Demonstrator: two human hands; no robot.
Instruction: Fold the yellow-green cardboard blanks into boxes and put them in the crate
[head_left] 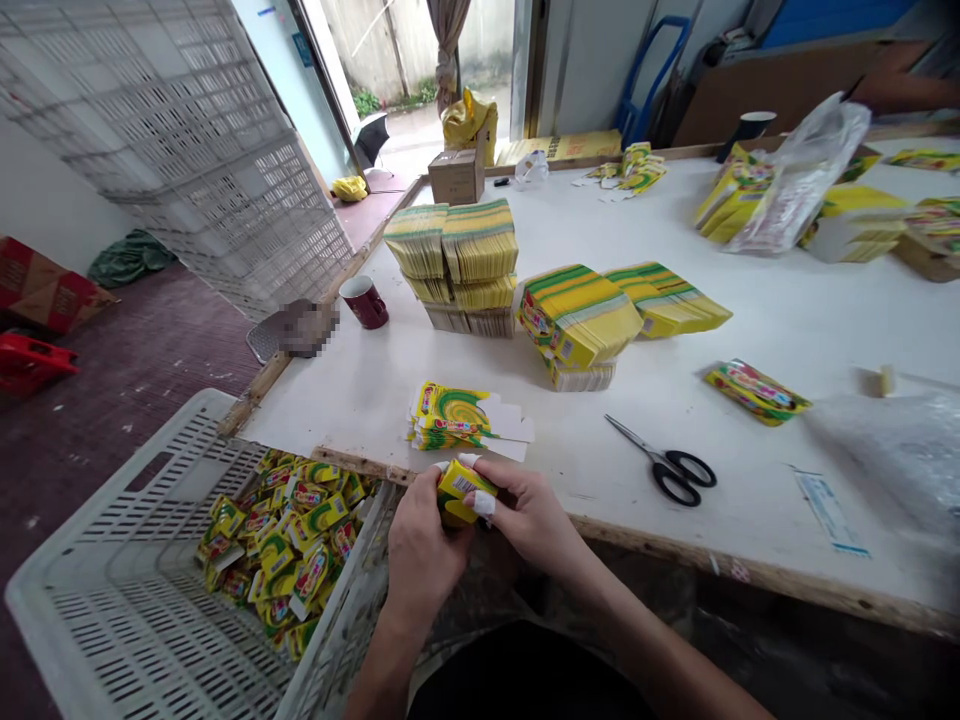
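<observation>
Centrally, flat cartons (454, 412), overlapped on the surface (566, 435), apparently for easy pickup. Just in front of the cartons: one small yellow box (459, 483), gripped from two sides by left hand (424, 548) and right hand (536, 508), likely to steady it. Lower left of the cartons: crate (120, 500) with jumbled boxes (307, 535), seemingly parked within reach. Right of the cartons: scissors (656, 457), unheld.
</observation>
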